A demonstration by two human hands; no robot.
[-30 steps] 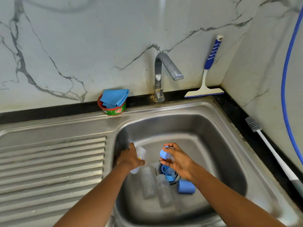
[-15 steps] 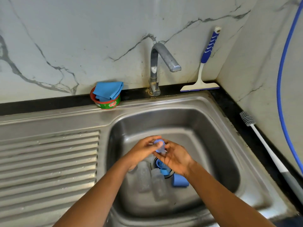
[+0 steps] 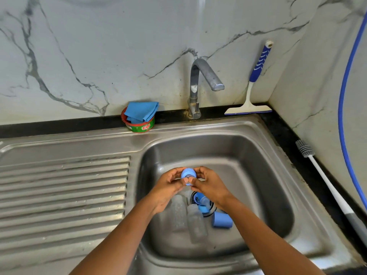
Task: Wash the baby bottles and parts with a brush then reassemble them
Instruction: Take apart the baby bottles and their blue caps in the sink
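Over the steel sink basin, my left hand and my right hand together pinch a small blue bottle collar with a clear teat in it. Below them, two clear bottles lie side by side on the basin floor. A blue cap lies on its side just right of them. More blue parts sit around the drain, partly hidden by my right wrist. A bottle brush with a grey head and white handle lies on the black counter at the right.
The tap stands behind the basin, not running. A green tub of dish soap with a blue cloth sits on the back ledge. A blue-handled squeegee leans in the corner. The ribbed drainboard is on the left. A blue hose hangs at right.
My left hand let go of a clear part and came right to join the right hand on the blue collar. Both hands rose slightly above the drain.
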